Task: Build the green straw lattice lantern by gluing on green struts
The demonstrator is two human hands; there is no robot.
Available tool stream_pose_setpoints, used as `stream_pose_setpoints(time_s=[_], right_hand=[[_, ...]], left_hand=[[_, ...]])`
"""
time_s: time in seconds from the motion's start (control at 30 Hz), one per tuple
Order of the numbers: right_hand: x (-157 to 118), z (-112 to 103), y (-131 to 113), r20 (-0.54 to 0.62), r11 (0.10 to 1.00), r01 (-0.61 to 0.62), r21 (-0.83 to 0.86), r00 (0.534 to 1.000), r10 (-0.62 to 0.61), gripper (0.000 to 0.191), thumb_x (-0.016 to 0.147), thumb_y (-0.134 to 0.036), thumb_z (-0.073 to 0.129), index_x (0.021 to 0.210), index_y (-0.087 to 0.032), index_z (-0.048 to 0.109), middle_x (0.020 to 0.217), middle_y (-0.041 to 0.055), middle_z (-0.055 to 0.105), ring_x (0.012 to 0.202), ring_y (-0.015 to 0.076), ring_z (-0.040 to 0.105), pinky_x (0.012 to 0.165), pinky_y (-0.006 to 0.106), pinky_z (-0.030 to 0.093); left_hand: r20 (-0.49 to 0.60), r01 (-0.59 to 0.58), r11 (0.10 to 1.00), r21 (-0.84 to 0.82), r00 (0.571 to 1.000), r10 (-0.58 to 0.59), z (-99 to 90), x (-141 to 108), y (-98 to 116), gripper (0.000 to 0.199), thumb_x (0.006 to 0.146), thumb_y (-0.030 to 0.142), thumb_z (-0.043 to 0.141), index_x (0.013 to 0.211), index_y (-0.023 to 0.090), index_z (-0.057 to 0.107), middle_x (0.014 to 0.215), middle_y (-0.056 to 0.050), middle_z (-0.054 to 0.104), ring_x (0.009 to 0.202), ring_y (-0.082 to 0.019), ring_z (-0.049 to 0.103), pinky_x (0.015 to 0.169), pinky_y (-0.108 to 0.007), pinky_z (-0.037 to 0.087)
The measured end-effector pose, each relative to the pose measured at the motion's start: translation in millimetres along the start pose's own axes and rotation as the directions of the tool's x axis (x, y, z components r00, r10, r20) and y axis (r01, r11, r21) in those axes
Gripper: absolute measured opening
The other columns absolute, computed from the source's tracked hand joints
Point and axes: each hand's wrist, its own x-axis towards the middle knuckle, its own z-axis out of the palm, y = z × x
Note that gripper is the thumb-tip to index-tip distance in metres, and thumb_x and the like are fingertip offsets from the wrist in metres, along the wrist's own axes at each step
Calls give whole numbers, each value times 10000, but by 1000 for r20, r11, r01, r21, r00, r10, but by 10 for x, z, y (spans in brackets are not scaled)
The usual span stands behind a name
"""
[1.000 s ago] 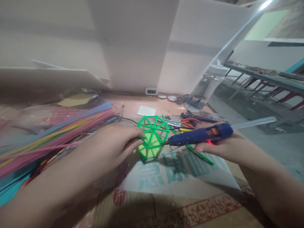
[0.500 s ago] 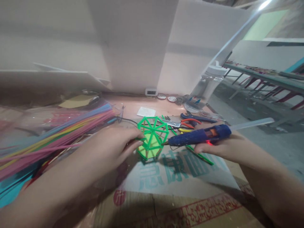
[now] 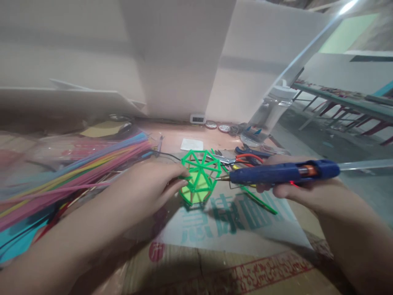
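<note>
A small green frame of thin sticks [image 3: 201, 167], with a yellow-green base, is at the centre, above a white sheet with teal characters [image 3: 245, 221]. My left hand [image 3: 162, 178] pinches its left edge between thumb and fingers. In my right hand [image 3: 307, 190] is a blue glue gun [image 3: 279, 174], lit by a small red light, its clear glue stick poking out of the back. The nozzle points left and its tip is by the frame's right side; whether they touch is unclear.
Coloured pipe cleaners [image 3: 101, 164] lie at the left. Behind the frame are orange-handled pliers [image 3: 248, 157], a white card [image 3: 192, 144] and a small digital clock [image 3: 197, 119]. A clear bottle [image 3: 267, 114] stands at the back right. Green strips [image 3: 259, 200] lie near my right hand.
The glue gun now appears larger and further right, with my right hand wrapped round it. The frame and my left hand are slightly further right in view, as is the background.
</note>
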Motion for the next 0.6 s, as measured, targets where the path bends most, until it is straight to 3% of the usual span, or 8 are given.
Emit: stream_pose_setpoints(time_s=[0.13,0.2,0.3,0.6], right_hand=[[38,172,-37,67,999,43,15,997,-44,548,754,-769,736,641,-233,726,608,28,680,597,211,643,592,323,552],[43,261,-36,94,998,66,13,993,-67,498,775,-724,750,695,-233,743,603,7,665,556,184,604,529,288,500],[22,338,1,80,996,85,-16,993,-83,441,793,-695,756,795,-255,773,654,-6,690,584,182,612,521,271,486],[-1,367,20,24,992,96,-88,995,-94,532,774,-775,710,714,-247,714,520,-33,519,490,148,453,448,254,385]], left_hand=[[8,6,1000,14,1000,-7,1,-2,14,218,1018,317,523,898,248,691,834,10,720,736,-180,632,637,-285,360],[6,9,1000,24,1000,-9,5,-7,11,213,1019,321,521,909,247,688,845,8,725,732,-181,630,632,-287,352],[-7,-2,999,33,1000,2,19,-14,-11,218,1031,341,507,970,254,697,911,0,748,759,-185,647,631,-292,349],[-45,-24,997,70,999,27,47,-17,-30,215,1027,361,519,944,245,679,863,6,734,721,-183,635,598,-291,319]])
